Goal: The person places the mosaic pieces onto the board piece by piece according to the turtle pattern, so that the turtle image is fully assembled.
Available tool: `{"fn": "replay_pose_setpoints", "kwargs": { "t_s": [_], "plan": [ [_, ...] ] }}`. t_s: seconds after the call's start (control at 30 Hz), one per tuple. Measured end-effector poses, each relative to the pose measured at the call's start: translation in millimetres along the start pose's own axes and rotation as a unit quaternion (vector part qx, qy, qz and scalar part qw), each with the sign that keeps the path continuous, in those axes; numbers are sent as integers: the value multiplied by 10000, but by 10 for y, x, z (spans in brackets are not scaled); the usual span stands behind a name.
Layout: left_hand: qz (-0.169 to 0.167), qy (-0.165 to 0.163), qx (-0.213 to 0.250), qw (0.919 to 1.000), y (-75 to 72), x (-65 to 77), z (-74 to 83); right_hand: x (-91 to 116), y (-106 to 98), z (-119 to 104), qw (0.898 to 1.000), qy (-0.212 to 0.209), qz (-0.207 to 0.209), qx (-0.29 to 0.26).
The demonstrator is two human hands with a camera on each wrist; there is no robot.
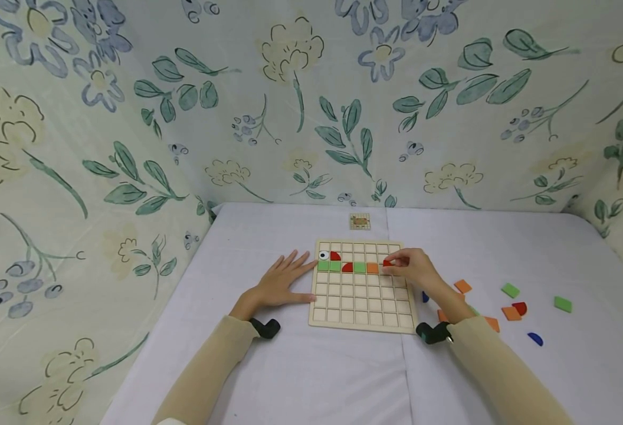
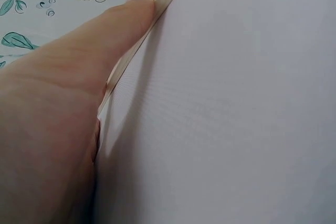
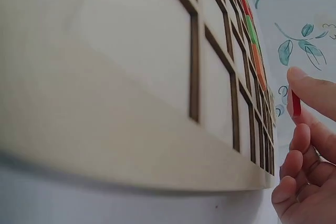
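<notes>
Right hand (image 1: 420, 274) has a red piece (image 3: 296, 104) pinched between thumb and finger — it's over the board (image 1: 361, 302), just right of the orange tile (image 1: 372, 268) that ends a row of green, green, red, green, orange. Left hand (image 1: 278, 284) isn't gripping anything, fingers spread wide, touching the board's left edge — and loose pieces (image 1: 563, 304) lie off to the right.

head: high, facing forward-down | left wrist: close, low | right wrist: close, across board (image 1: 357, 306) | shared: board
</notes>
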State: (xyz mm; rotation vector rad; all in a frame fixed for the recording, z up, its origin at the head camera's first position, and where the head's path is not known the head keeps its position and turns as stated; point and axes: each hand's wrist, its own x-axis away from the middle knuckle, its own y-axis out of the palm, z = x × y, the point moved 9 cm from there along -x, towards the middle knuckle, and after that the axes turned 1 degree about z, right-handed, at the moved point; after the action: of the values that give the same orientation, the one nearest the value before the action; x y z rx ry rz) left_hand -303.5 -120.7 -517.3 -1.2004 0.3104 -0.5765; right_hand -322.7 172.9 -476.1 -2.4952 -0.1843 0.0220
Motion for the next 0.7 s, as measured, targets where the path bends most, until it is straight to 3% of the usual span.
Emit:
{"fn": "replay_pose_setpoints", "kwargs": {
  "t_s": [0.7],
  "plan": [
    [99,59,41,9999,-12,10,7,-63,105,22,9997,-43,-244,-12]
  ]
}}
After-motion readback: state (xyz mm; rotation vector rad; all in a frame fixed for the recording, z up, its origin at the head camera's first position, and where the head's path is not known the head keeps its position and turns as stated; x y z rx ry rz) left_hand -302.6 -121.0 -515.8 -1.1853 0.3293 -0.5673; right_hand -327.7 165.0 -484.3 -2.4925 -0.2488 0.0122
